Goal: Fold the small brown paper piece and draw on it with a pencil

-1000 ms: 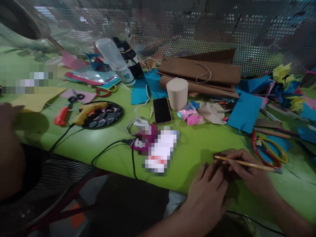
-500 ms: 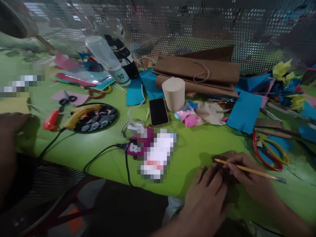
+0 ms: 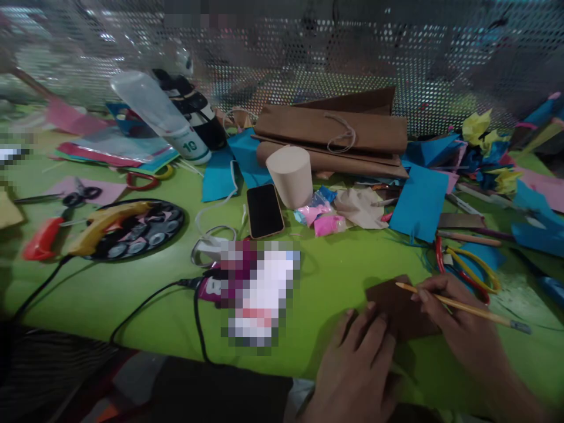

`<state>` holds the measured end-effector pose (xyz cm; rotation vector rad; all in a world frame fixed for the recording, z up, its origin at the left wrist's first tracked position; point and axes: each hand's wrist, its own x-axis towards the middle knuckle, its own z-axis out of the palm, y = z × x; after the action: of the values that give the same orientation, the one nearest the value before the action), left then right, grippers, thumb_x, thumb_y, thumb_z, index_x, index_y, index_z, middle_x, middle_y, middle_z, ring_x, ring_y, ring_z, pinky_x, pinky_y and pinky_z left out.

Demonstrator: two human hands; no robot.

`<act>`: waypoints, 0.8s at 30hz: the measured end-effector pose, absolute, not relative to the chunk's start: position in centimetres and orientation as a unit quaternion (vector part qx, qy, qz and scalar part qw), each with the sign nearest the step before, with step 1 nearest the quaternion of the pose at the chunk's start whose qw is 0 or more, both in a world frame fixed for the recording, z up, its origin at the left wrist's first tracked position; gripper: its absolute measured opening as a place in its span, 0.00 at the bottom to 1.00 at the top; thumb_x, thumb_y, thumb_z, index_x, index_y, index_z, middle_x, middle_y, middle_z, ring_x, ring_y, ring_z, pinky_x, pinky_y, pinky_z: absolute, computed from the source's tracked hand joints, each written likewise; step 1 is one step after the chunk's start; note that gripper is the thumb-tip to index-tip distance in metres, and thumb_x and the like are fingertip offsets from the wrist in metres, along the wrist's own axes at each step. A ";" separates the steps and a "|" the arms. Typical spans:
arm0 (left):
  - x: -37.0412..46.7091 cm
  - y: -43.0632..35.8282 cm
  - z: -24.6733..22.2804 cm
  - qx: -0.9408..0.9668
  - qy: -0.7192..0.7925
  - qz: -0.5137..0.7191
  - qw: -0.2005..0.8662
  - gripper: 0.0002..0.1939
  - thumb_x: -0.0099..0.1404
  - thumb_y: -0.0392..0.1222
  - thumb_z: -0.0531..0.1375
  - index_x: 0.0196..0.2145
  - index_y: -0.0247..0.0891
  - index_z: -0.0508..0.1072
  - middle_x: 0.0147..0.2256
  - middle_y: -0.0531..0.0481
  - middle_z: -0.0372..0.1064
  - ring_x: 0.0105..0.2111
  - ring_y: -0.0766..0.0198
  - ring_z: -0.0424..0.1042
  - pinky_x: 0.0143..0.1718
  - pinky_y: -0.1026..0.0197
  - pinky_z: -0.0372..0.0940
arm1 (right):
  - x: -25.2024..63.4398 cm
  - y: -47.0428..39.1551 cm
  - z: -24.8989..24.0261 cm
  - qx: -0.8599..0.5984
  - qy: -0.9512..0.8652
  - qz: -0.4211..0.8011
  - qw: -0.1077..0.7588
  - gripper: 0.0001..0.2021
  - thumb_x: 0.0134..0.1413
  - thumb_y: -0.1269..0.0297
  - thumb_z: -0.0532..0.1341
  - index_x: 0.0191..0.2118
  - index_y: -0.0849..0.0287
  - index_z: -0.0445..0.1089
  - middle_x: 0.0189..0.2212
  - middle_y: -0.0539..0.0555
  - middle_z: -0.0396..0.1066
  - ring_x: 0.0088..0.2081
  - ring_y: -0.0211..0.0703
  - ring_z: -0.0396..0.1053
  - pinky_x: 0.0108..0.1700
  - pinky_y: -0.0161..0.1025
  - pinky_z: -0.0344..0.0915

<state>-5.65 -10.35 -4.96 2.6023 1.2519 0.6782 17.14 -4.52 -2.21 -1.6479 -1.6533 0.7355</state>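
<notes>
A brown piece of paper lies on the green table at the lower right. My left hand rests palm down, its spread fingers over the paper's left edge. Between the fingers of my right hand is a yellow pencil, its tip pointing left above the paper. Red and yellow handled scissors lie just behind my right hand. To the left of my left hand is a lit phone, its screen blurred out.
Behind are a dark phone, a cream roll, rolled brown paper and blue paper. At left sit a glue gun, a red cutter and a tilted bottle. Cables cross the table's front edge.
The view has shifted, so most table items appear further left. More of the brown paper shows between my hands. Another person's arm at the far left has mostly gone out of view.
</notes>
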 end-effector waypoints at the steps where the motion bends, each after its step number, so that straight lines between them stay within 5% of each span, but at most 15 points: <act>1: -5.7 -10.3 -5.0 0.874 0.419 0.235 0.078 0.29 0.74 0.59 0.57 0.64 0.37 0.71 0.63 0.49 0.73 0.68 0.52 0.62 0.68 0.49 0.59 | 17.2 -4.5 -2.2 -0.640 -0.629 0.282 0.340 0.11 0.67 0.51 0.61 0.35 0.50 0.72 0.30 0.53 0.77 0.30 0.47 0.73 0.29 0.41 0.69; 10: -5.9 -9.7 -5.4 0.880 0.397 0.258 0.038 0.27 0.73 0.57 0.58 0.60 0.36 0.74 0.61 0.47 0.74 0.65 0.51 0.65 0.64 0.49 0.61 | 17.5 -4.2 -1.8 -0.666 -0.599 0.252 0.367 0.11 0.66 0.50 0.62 0.36 0.49 0.71 0.29 0.52 0.76 0.30 0.48 0.74 0.30 0.42 0.70; 16: -5.7 -9.8 -5.6 0.874 0.408 0.263 0.030 0.26 0.71 0.61 0.59 0.63 0.51 0.73 0.59 0.50 0.75 0.64 0.50 0.67 0.62 0.49 0.63 | 18.4 -4.2 -2.4 -0.675 -0.589 0.260 0.359 0.11 0.66 0.49 0.62 0.37 0.49 0.71 0.30 0.52 0.76 0.29 0.48 0.72 0.27 0.41 0.68; 24: -5.5 -10.3 -5.7 0.872 0.421 0.248 0.033 0.26 0.73 0.61 0.57 0.64 0.50 0.72 0.62 0.53 0.73 0.65 0.54 0.65 0.66 0.50 0.59 | 17.4 -5.4 -2.0 -0.652 -0.592 0.206 0.426 0.06 0.67 0.53 0.63 0.39 0.48 0.72 0.34 0.53 0.75 0.34 0.50 0.73 0.36 0.45 0.69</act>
<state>-5.53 -10.25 -5.66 2.6821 1.2963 0.7638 17.42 -5.39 -2.01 -1.6307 -1.4808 0.5157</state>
